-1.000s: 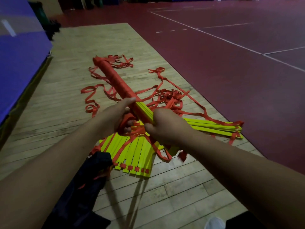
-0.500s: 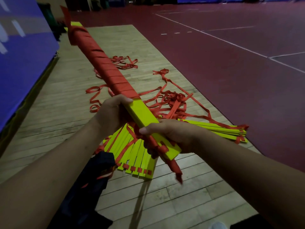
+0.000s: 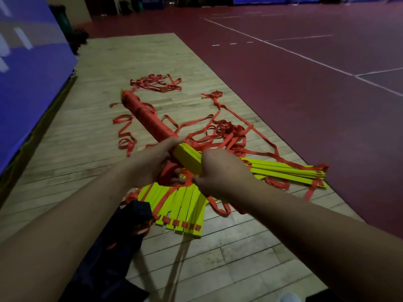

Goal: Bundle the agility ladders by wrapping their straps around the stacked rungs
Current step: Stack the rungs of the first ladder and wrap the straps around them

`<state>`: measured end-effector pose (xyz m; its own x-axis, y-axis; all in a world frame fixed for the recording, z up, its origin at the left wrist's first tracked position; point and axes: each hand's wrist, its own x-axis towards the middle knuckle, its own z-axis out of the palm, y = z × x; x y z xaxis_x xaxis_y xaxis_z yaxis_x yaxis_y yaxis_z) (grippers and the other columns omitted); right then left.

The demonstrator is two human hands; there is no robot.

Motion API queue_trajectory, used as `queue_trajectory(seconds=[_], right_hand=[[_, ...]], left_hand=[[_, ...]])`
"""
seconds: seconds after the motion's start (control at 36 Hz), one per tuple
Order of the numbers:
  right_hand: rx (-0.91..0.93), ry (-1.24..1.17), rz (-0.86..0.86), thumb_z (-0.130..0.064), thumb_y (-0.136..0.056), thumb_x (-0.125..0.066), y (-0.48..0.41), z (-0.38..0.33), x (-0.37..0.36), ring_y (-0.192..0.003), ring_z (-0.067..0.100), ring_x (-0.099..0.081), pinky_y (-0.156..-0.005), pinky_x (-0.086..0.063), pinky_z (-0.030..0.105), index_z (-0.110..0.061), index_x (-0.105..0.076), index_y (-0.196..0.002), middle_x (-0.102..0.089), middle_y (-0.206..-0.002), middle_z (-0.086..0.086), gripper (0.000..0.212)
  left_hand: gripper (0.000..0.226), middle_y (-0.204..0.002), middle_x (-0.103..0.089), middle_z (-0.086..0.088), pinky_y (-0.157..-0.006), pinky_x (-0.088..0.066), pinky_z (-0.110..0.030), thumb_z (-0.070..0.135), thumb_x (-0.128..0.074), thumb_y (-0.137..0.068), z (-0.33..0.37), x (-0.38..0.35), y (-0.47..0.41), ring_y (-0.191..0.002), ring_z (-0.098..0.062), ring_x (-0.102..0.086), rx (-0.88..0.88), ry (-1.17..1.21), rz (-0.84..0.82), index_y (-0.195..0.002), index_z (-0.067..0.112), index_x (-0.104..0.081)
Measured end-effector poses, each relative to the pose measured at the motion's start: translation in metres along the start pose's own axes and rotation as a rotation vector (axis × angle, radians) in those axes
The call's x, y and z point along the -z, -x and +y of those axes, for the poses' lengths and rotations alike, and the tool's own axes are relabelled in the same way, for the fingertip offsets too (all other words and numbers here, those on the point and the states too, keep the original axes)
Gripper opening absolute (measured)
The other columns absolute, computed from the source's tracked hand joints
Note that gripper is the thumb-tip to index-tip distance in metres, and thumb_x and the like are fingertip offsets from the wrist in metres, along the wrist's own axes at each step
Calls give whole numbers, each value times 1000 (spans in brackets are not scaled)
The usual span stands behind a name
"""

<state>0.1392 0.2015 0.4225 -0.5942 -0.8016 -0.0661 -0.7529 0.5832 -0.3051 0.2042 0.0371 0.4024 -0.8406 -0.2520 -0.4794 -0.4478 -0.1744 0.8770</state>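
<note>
While left hand and right hand held the half-wrapped bundle above the floor, fingers curled round it, slack strap risked unwinding or snagging on loose rungs beneath.

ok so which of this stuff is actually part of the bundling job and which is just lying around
In the job: half-wrapped bundle gripped by left hand and right hand; loose red straps; fanned yellow rungs; rung stack on the right.
Lying about: dark bag; blue mat.
</note>
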Motion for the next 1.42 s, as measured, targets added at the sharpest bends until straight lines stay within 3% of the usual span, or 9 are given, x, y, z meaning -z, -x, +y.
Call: queue_trajectory(seconds=[0.14,0.22,0.39,0.56,0.64,0.86,1.03,1.17,1.42], right_hand=[[101,288,249,-23,-103,-47,4,-14,-14,-69,19,-42,-48,-23,28,-11,-37,-130,-55,-106,5,31],[77,-31,214,-52,-100,-49,-2,-11,-10,-79,16,-54,-57,-45,32,-17,-37,-128,-54,-106,-3,46],[-210,-1171,-363,-41,-93,-67,-2,12,12,-78,31,-72,-70,-63,41,-3,-57,-113,-71,-96,16,44],[-136,-1458,-777,-39,-97,-55,7,10,3,-79,30,-69,-69,-60,38,-1,-51,-128,-69,-102,20,49],[-140,-1467,-700,-39,-98,-53,9,3,2,-56,20,-60,-53,-52,28,-6,-56,-101,-65,-76,11,33],[-96,-1195,-221,-32,-96,-65,7,-3,13,-45,20,-60,-44,-51,27,2,-62,-93,-66,-62,11,34],[-20,-416,120,-35,-95,-62,-11,16,0,-45,14,-57,-43,-43,27,-9,-60,-72,-63,-60,9,35],[-7,127,210,-51,-95,-58,-2,9,-9,-72,19,-59,-64,-52,33,-15,-50,-104,-56,-83,-1,38],[-82,-719,56,-48,-97,-58,-1,12,-4,-72,22,-71,-59,-60,34,-15,-45,-117,-69,-93,6,40]], left_hand=[[26,-66,-58,-1,-48,-47,-23,38,-66,-89,-4,-13,-4,-56,-13,-56,-170,141,193,-78,15,-63],[14,-69,-60,-2,-61,-47,-29,28,-60,-88,-3,-5,-3,-63,-17,-58,-214,201,174,-83,15,-59],[19,-67,-65,-4,-74,-50,-34,17,-58,-74,9,7,6,-65,-22,-62,-367,249,-62,-62,13,-72],[44,-59,-64,0,-60,-54,-22,4,-40,-85,10,2,12,-55,-15,-64,-426,308,-140,-55,14,-71],[6,-67,-65,-4,-63,-56,-25,15,-66,-69,10,10,12,-63,-19,-65,-466,319,-167,-69,12,-71],[51,-105,-71,-14,-86,-54,-46,52,-67,-80,2,16,3,-95,-32,-67,-306,108,-82,-108,10,-74],[63,-67,-50,-4,-46,-45,-26,70,-61,-71,6,-1,-1,-48,-15,-49,-153,-71,76,-97,12,-64],[55,-59,-52,2,-44,-39,-24,68,-62,-81,2,-21,-8,-47,-12,-46,-180,-42,224,-89,14,-63],[13,-76,-57,-7,-63,-47,-29,25,-63,-89,0,-7,-7,-71,-23,-57,-334,150,215,-86,13,-60]])
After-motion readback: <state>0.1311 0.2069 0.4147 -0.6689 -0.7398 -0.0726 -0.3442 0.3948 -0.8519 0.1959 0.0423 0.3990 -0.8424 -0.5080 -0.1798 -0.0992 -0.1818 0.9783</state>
